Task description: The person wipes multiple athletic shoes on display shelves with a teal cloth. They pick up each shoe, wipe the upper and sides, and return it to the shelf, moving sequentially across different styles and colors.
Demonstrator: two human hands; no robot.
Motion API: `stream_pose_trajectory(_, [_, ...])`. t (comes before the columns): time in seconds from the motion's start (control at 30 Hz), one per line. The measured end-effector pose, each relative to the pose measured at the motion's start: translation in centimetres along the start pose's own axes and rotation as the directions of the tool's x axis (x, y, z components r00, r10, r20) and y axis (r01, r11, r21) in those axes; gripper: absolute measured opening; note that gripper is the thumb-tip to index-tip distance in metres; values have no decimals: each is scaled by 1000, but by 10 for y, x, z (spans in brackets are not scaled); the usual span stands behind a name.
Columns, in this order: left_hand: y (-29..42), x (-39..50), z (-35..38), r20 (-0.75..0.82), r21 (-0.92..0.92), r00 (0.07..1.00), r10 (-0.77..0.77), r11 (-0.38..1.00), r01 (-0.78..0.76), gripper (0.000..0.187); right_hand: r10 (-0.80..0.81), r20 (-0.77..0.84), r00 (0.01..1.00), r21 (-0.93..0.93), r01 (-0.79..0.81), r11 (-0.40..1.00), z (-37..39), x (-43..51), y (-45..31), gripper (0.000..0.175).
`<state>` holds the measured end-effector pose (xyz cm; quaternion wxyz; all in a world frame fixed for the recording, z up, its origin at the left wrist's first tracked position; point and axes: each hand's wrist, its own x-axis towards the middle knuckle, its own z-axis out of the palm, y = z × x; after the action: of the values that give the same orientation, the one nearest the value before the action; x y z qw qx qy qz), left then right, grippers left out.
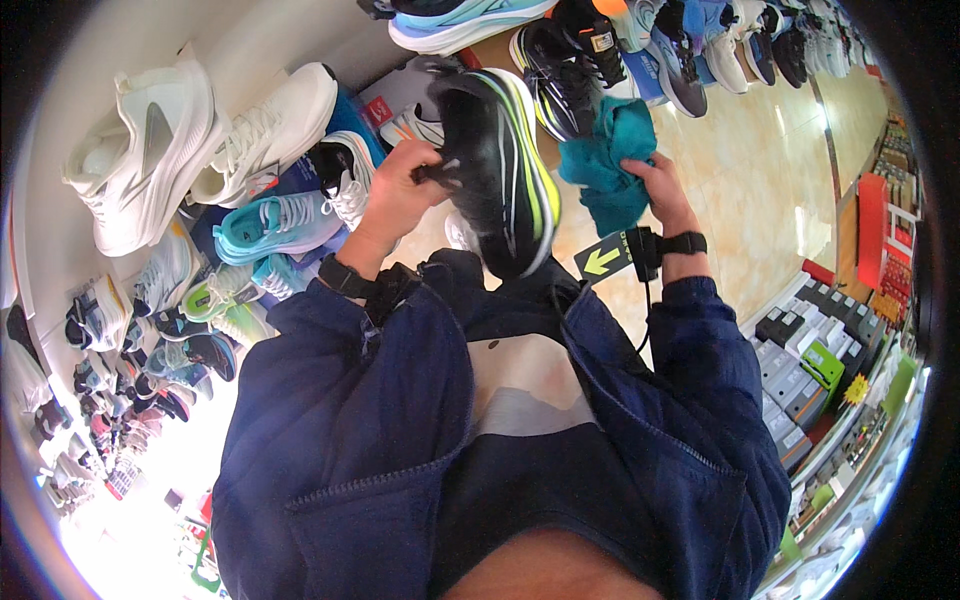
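My left hand [405,184] grips a black running shoe [491,176] by its upper, at the side away from the sole. The shoe hangs tilted in front of my body, its white and neon-yellow midsole facing right. Parts of it are blurred. To the right of the shoe, my right hand [660,184] clutches a crumpled teal cloth [611,165]. The cloth is apart from the shoe in the picture. Just beyond the two hands, a black sneaker with a yellow-edged sole [553,79] stands on the display.
White sneakers [281,124] and a turquoise sneaker [277,225] stand on the display at left. More sneakers [675,64] line the far edge. Stacked shoeboxes [795,367] are at right. A floor sign with a yellow arrow [604,259] lies on the tiled floor [757,172].
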<state>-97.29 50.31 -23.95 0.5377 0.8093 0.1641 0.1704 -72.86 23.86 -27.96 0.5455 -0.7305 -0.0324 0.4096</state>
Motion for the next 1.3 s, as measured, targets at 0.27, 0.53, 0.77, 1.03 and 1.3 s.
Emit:
stream_pose_trajectory(0.27, [-13,-19,-11,170,-929,915,-366,250,273,24,148,297,943,550,-296,781,71,18,29,31])
stream_pose_trajectory(0.53, [-15,-26,17,56,-941,859,-510,260,215,24,-342,397,852,716,-53,696,181,-28,27,30])
stream_pose_trajectory(0.77, [-17,-6,16,-171,-488,839,-517,784,384,19,40,475,879,830,-462,314,162,-41,11,41])
stream_pose_trajectory(1.03, [-9,0,23,-338,133,894,-293,926,354,21,382,235,894,780,-408,474,139,-50,12,32])
stream_pose_trajectory(1.3, [-16,6,22,-258,457,960,112,889,19,23,387,151,909,807,-340,483,133,-42,15,25])
